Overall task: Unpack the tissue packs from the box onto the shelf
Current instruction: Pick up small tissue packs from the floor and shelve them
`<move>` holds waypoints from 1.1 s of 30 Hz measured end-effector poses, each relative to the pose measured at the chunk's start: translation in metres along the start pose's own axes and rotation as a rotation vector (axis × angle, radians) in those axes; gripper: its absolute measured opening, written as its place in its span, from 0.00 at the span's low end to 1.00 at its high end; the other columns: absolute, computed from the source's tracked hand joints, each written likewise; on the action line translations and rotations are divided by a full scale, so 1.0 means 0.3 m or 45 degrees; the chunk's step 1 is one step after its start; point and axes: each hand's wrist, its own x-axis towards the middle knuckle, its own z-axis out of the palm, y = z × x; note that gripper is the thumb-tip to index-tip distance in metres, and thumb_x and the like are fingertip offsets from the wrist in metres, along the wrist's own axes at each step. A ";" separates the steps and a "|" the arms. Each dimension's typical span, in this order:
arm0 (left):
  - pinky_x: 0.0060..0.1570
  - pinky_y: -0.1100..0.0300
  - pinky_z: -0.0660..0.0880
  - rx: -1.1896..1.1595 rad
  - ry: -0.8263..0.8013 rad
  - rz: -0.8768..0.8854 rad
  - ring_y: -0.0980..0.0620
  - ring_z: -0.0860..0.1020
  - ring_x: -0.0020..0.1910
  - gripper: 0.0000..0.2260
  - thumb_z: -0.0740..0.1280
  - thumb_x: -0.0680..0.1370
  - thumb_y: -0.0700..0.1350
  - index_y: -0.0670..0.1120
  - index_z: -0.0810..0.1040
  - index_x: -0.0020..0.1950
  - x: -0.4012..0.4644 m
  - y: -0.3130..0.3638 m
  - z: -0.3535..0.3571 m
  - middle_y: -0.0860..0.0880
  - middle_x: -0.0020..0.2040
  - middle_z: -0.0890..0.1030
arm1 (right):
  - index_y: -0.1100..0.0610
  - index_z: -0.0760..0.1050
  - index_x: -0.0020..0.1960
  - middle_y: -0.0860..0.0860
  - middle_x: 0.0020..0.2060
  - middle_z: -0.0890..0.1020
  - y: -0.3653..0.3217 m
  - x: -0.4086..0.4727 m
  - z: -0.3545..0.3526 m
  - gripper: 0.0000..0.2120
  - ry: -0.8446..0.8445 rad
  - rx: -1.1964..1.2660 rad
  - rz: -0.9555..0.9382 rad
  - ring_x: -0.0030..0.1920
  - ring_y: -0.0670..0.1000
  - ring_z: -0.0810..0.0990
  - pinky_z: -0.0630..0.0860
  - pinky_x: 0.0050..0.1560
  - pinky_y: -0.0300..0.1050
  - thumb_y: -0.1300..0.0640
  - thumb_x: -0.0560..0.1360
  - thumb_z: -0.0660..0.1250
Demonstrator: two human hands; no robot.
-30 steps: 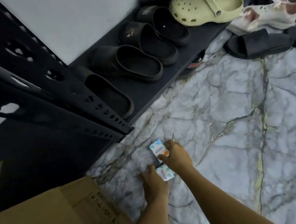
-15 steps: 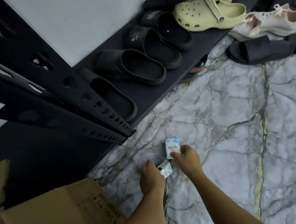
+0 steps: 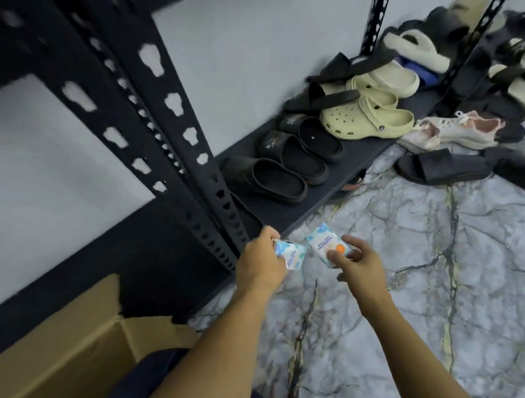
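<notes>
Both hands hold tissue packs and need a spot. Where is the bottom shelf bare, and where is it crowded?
The bottom shelf looks bare left of the black upright, behind the cardboard box. Right of the upright, black slippers and cream clogs crowd it.

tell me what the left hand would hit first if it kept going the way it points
Probably the black slotted shelf upright just beyond the left hand, which grips a tissue pack; depth is unclear.

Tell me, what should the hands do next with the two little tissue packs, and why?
Probably carry both packs left and set them on the black shelf. The left hand grips one tissue pack and the right hand pinches the other tissue pack, both held in the air above the marble floor. They are already out of the cardboard box, so placing seems next.
</notes>
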 end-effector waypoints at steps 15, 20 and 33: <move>0.47 0.57 0.80 -0.517 0.623 0.614 0.60 0.79 0.49 0.12 0.73 0.73 0.44 0.56 0.76 0.52 -0.537 0.199 -0.634 0.59 0.49 0.80 | 0.53 0.80 0.55 0.52 0.44 0.86 -0.751 -0.525 -0.036 0.09 -0.203 0.443 -0.509 0.37 0.46 0.80 0.73 0.32 0.41 0.61 0.77 0.70; 0.47 0.61 0.78 -0.506 0.878 0.744 0.60 0.77 0.52 0.12 0.72 0.74 0.44 0.57 0.76 0.53 -0.748 0.185 -0.876 0.62 0.51 0.77 | 0.50 0.81 0.58 0.48 0.46 0.86 -0.973 -0.727 0.025 0.11 -0.379 0.429 -0.688 0.44 0.47 0.82 0.76 0.39 0.44 0.59 0.77 0.70; 0.44 0.64 0.74 -0.304 1.541 0.630 0.60 0.76 0.51 0.14 0.72 0.74 0.42 0.56 0.77 0.55 -1.259 -0.287 -1.413 0.63 0.49 0.76 | 0.54 0.76 0.60 0.48 0.42 0.87 -1.305 -1.265 0.589 0.14 -0.988 0.301 -0.948 0.41 0.47 0.82 0.76 0.39 0.44 0.60 0.76 0.71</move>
